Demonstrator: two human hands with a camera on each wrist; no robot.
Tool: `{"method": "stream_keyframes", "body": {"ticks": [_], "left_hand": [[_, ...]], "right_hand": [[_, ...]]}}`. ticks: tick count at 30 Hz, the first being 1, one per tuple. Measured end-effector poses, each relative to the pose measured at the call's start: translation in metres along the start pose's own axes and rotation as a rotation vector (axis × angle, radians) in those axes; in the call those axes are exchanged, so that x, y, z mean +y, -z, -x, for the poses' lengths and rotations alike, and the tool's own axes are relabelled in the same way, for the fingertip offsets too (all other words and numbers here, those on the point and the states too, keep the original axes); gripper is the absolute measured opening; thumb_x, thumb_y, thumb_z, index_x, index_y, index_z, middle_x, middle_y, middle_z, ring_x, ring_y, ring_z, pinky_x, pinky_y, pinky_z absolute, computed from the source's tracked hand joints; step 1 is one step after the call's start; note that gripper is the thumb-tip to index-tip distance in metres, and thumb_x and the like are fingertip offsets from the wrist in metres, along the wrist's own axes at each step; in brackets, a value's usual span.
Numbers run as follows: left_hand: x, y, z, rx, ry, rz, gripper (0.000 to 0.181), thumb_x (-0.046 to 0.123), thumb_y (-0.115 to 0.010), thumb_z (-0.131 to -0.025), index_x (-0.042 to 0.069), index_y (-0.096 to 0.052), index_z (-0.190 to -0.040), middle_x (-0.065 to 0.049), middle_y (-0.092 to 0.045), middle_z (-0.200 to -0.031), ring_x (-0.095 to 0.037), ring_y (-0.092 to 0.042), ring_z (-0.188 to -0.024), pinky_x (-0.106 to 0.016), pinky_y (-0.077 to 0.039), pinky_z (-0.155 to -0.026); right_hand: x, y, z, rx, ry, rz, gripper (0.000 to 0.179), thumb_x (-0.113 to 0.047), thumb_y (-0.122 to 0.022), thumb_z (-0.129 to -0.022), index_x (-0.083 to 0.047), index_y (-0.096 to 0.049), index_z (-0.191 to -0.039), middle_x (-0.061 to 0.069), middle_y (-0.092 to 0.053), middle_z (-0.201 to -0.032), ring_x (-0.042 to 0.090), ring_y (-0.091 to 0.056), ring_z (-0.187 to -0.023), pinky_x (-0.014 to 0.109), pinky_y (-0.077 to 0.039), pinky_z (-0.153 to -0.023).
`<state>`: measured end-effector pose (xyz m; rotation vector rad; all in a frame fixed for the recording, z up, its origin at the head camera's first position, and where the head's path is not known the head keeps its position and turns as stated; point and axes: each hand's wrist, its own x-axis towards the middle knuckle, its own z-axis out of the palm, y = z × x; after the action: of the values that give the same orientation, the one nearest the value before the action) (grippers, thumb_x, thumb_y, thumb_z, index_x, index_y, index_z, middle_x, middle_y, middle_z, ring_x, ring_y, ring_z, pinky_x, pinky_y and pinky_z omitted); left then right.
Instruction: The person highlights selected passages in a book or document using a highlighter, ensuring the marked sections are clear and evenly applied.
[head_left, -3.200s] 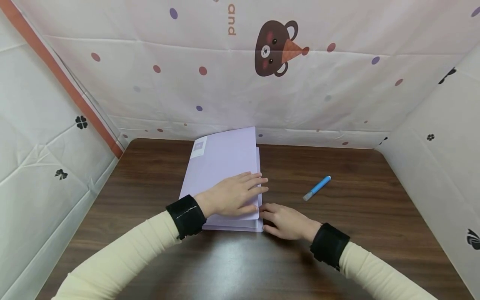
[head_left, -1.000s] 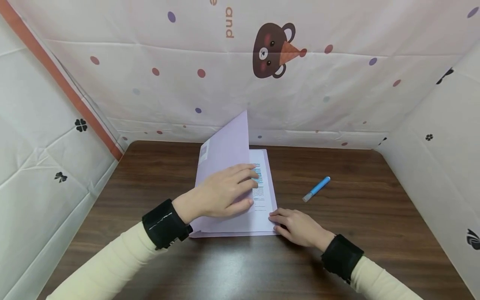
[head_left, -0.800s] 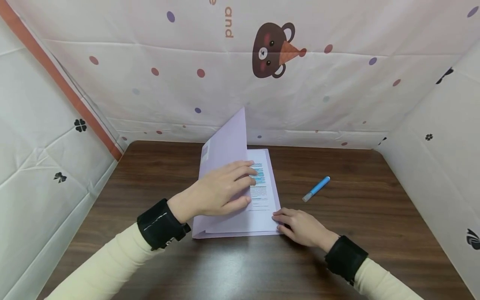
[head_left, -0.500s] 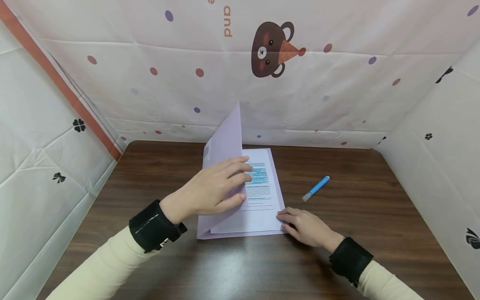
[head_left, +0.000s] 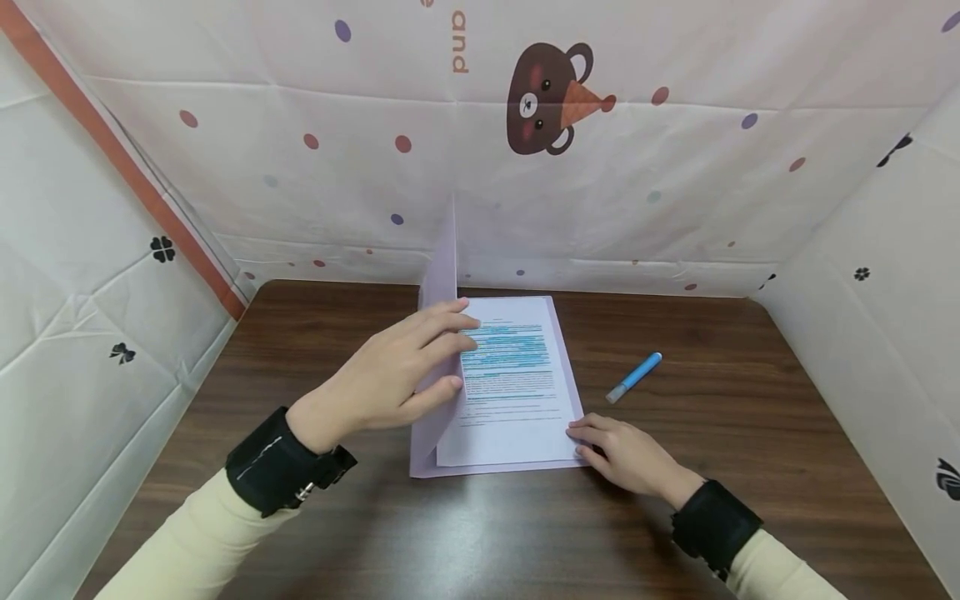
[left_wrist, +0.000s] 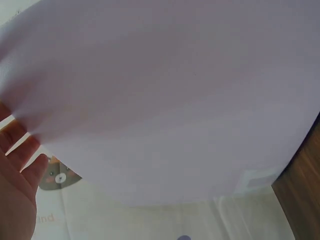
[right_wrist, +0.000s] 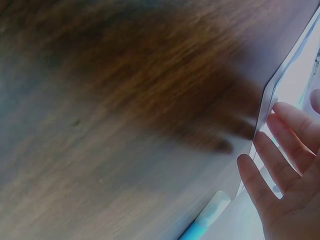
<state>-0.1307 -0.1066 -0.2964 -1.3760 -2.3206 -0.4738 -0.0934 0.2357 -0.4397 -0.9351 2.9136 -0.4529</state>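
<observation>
A lilac folder [head_left: 422, 465] lies on the table with its front cover [head_left: 441, 271] raised nearly upright at the left. Inside rests a white sheet [head_left: 495, 442] of printed text, many lines marked in blue. My left hand [head_left: 382, 367] is against the raised cover, fingers extended past its free edge; in the left wrist view the cover [left_wrist: 165, 100] fills most of the frame, with the fingertips at its edge. At the folder's lower right corner my right hand [head_left: 633, 457] touches the edge with lightly bent fingers, which the right wrist view shows spread.
A blue marker [head_left: 633, 377] with a pale cap lies on the brown wooden table [head_left: 712, 358], right of the folder. Behind the table hangs a pale printed sheet [head_left: 337, 192] with a bear and dots. White cloth walls [head_left: 862, 358] stand at both sides.
The folder cover has swung from almost flat to nearly upright, uncovering the printed sheet. My left hand has moved left with it. The folder and my right hand have shifted right.
</observation>
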Motion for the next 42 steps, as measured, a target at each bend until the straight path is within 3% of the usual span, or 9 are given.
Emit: {"method": "stream_keyframes", "body": {"ticks": [9,20,28,42], "left_hand": [[-0.004,0.008,0.014,0.065,0.049,0.023,0.032,0.026,-0.05,-0.086,0.007,-0.059,-0.109,-0.007,-0.05,-0.131,-0.022,-0.032,-0.135,-0.034,-0.029,-0.11],[-0.009,0.013,0.026,0.132,0.081,0.057,0.033,0.023,-0.046,-0.088,0.004,-0.058,-0.113,-0.008,-0.049,-0.132,-0.025,-0.033,-0.134,-0.029,-0.028,-0.109],[-0.013,0.018,0.038,0.181,0.109,0.057,0.041,0.033,-0.034,-0.096,0.004,-0.058,-0.113,-0.007,-0.05,-0.131,-0.026,-0.036,-0.132,-0.023,-0.028,-0.107],[-0.021,0.025,0.053,0.223,0.126,0.064,0.048,0.038,-0.031,-0.098,0.002,-0.058,-0.116,-0.01,-0.053,-0.128,-0.028,-0.041,-0.128,-0.02,-0.025,-0.108]], "right_hand": [[0.005,0.002,0.006,-0.009,-0.026,-0.006,0.032,-0.026,-0.06,-0.089,-0.009,-0.065,-0.116,0.003,-0.062,-0.116,0.019,-0.06,-0.106,0.039,-0.05,-0.086],[0.01,0.001,0.014,0.006,-0.064,-0.004,0.031,-0.025,-0.061,-0.088,-0.008,-0.065,-0.115,0.003,-0.062,-0.116,0.019,-0.059,-0.109,0.039,-0.05,-0.088],[0.013,0.0,0.019,0.008,-0.098,-0.002,0.031,-0.024,-0.06,-0.089,-0.009,-0.066,-0.115,0.002,-0.062,-0.116,0.019,-0.059,-0.109,0.039,-0.05,-0.088],[0.015,0.003,0.024,0.027,-0.102,-0.004,0.029,-0.023,-0.06,-0.089,-0.009,-0.066,-0.113,0.003,-0.062,-0.116,0.019,-0.059,-0.108,0.039,-0.05,-0.087]]}}
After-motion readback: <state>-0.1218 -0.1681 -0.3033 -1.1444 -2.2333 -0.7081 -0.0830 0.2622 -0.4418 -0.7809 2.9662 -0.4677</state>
